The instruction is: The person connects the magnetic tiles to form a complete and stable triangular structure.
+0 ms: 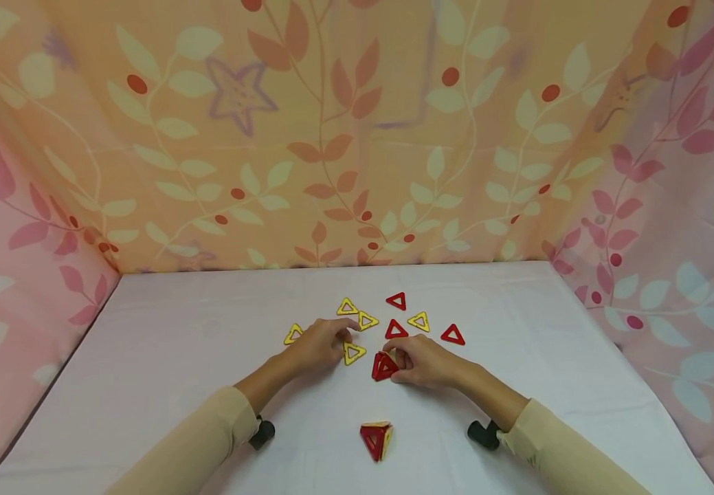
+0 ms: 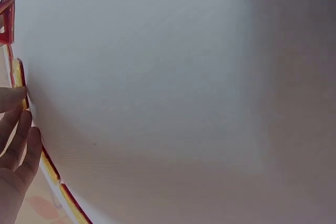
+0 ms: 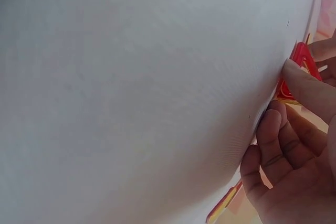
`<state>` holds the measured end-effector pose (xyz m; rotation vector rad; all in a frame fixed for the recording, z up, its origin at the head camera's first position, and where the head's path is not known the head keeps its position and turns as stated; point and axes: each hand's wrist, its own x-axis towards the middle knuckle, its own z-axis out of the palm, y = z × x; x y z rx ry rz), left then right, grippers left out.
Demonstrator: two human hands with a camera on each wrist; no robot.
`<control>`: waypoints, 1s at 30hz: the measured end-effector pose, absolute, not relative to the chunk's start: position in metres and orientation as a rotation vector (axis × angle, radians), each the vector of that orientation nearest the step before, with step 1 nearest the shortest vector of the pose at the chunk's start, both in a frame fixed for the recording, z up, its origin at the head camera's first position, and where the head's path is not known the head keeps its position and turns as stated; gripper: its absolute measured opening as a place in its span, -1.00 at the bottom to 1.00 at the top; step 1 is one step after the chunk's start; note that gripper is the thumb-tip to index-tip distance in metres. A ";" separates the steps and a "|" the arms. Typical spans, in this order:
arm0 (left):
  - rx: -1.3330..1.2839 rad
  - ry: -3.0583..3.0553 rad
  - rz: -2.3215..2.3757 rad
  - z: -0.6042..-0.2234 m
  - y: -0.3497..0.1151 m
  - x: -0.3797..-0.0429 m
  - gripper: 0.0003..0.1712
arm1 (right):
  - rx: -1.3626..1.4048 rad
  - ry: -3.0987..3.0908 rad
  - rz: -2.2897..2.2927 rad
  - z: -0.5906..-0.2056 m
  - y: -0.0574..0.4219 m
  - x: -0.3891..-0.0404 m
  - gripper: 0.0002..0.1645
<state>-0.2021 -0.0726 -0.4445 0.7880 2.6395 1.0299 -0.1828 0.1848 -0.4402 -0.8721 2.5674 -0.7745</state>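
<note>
A red piece (image 1: 384, 366) is pinched between thumb and finger of the right hand (image 1: 426, 362), above the middle of the white cloth (image 1: 208, 302); red triangular faces meet at an angle, and yellow edging is seen from the right wrist. A yellow triangle (image 1: 354, 354), open-centred, is touched by the left hand (image 1: 321, 345); whether it is gripped cannot be told. The hands are held apart. A red-and-yellow pyramid (image 1: 374, 440) is set nearer the body.

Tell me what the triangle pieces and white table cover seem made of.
Triangle pieces: probably glossy plastic, judging by shiny highlights on saturated colour.
White table cover: likely matte cloth, given its dull surface and faint weave-like lines.
</note>
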 end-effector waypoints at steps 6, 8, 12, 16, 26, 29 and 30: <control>0.818 2.615 1.030 -0.443 -0.071 -0.199 -0.46 | -0.879 2.576 -0.764 -0.440 0.185 -0.183 -0.52; 0.820 2.611 1.025 -0.443 -0.070 -0.198 -0.46 | -0.879 2.575 -0.765 -0.440 0.185 -0.182 -0.52; 0.846 2.615 1.002 -0.443 -0.067 -0.196 -0.47 | -0.887 2.573 -0.768 -0.441 0.185 -0.182 -0.52; 0.870 2.614 0.993 -0.442 -0.066 -0.194 -0.48 | -0.900 2.573 -0.775 -0.441 0.185 -0.182 -0.52; 0.834 2.564 1.000 -0.443 -0.057 -0.186 -0.45 | -0.898 2.572 -0.790 -0.442 0.186 -0.183 -0.54; 0.825 2.572 1.006 -0.443 -0.056 -0.185 -0.44 | -0.889 2.570 -0.788 -0.441 0.185 -0.182 -0.54; 0.824 2.572 1.007 -0.443 -0.056 -0.184 -0.43 | -0.886 2.569 -0.785 -0.441 0.185 -0.182 -0.54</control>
